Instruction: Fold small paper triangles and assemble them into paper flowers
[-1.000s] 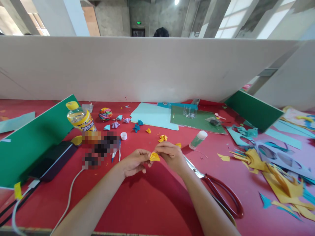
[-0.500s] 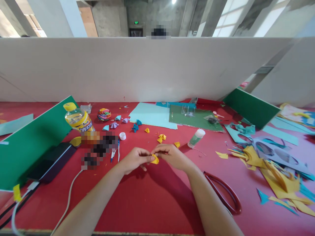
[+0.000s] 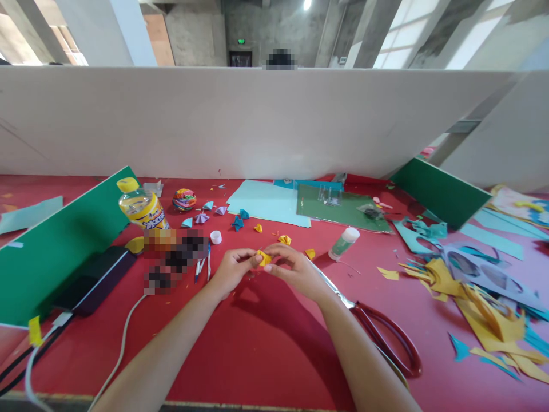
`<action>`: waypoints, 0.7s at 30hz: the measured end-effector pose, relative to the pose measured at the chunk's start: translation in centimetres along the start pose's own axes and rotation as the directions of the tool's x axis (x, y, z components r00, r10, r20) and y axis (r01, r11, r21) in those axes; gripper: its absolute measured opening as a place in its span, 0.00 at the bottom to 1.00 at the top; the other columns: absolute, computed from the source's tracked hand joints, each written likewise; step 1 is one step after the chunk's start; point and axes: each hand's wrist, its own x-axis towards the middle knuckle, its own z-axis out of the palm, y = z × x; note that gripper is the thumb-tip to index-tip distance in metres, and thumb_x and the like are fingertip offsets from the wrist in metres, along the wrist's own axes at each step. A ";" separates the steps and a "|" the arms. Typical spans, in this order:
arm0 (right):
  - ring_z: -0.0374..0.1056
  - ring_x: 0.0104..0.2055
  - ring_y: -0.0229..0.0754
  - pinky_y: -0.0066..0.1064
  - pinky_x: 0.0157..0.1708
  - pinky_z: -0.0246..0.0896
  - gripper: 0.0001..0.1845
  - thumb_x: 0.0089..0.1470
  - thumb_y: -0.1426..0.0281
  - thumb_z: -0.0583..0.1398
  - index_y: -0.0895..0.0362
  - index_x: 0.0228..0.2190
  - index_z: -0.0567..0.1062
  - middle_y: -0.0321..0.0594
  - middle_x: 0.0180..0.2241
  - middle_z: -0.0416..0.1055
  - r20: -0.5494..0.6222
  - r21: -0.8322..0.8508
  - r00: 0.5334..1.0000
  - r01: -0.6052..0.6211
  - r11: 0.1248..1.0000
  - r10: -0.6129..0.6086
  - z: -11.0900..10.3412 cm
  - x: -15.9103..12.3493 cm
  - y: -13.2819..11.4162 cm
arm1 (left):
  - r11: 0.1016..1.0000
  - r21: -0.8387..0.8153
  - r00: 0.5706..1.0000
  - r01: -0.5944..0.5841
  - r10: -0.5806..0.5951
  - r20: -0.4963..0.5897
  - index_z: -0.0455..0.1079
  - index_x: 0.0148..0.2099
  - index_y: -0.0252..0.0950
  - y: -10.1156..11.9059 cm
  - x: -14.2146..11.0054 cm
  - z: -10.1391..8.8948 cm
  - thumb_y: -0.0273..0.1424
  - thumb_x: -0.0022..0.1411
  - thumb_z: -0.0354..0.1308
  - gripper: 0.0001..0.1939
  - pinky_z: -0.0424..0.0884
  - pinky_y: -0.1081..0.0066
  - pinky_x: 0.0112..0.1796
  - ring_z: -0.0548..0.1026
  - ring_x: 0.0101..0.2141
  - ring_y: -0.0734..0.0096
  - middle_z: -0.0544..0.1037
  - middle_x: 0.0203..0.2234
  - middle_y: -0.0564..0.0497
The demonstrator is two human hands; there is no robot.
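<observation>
Between my two hands is a small folded piece of yellow paper (image 3: 265, 259). My left hand (image 3: 234, 270) pinches its left side with thumb and fingertips. From the right, the fingers of my right hand (image 3: 295, 270) close on it as well. Just beyond lie more yellow folded paper pieces (image 3: 285, 240). Scissors with red handles (image 3: 390, 335) lie partly under my right forearm. An upright glue stick (image 3: 343, 243) stands beyond my right hand, its white cap-like end up.
Blue folded pieces (image 3: 237, 224), purple ones (image 3: 201, 218) and a ball of colourful bands (image 3: 184, 199) lie at the back left. A yellow-labelled bottle (image 3: 143, 209) leans near a black device (image 3: 96, 280). Paper scraps (image 3: 480, 309) cover the right side. Light blue sheets (image 3: 270, 200) lie behind.
Both hands have moved slightly up and away with the yellow paper, and the fingers have shifted on it. The scissors' blades now show beside my right wrist.
</observation>
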 end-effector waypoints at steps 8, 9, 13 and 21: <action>0.65 0.36 0.38 0.29 0.36 0.60 0.07 0.49 0.67 0.59 0.56 0.31 0.73 0.39 0.34 0.69 -0.056 -0.023 0.993 0.102 0.995 -0.103 0.3 0.1 0.6 | 0.971 -0.206 0.991 0.118 -0.101 0.093 0.73 0.31 0.30 -0.5 0.2 -0.3 0.39 0.47 0.62 0.15 0.64 0.77 0.23 0.66 0.22 0.78 0.69 0.19 0.51; 0.65 0.35 0.38 0.30 0.36 0.60 0.06 0.49 0.67 0.59 0.56 0.31 0.73 0.39 0.33 0.69 -0.060 -0.028 0.992 0.109 0.994 -0.110 0.4 0.1 0.7 | 0.970 -0.211 0.991 0.120 -0.102 0.091 0.73 0.30 0.30 -0.5 0.2 -0.3 0.39 0.46 0.63 0.15 0.64 0.77 0.23 0.66 0.22 0.78 0.69 0.19 0.52; 0.65 0.35 0.38 0.30 0.36 0.60 0.06 0.49 0.69 0.59 0.56 0.32 0.73 0.39 0.33 0.70 -0.063 -0.034 0.992 0.108 0.994 -0.110 0.4 0.1 0.7 | 0.955 -0.264 0.990 0.132 -0.112 0.087 0.72 0.29 0.30 -0.4 0.1 -0.2 0.38 0.45 0.64 0.15 0.63 0.78 0.23 0.66 0.22 0.78 0.69 0.20 0.52; 0.64 0.31 0.37 0.28 0.32 0.60 0.02 0.48 0.75 0.59 0.56 0.27 0.72 0.37 0.29 0.69 -0.099 -0.038 0.986 0.134 0.990 -0.137 0.5 0.0 0.9 | 0.935 -0.304 0.976 0.183 -0.135 0.172 0.71 0.28 0.30 -0.5 -0.1 -0.4 0.35 0.47 0.63 0.11 0.64 0.78 0.23 0.66 0.22 0.80 0.69 0.20 0.53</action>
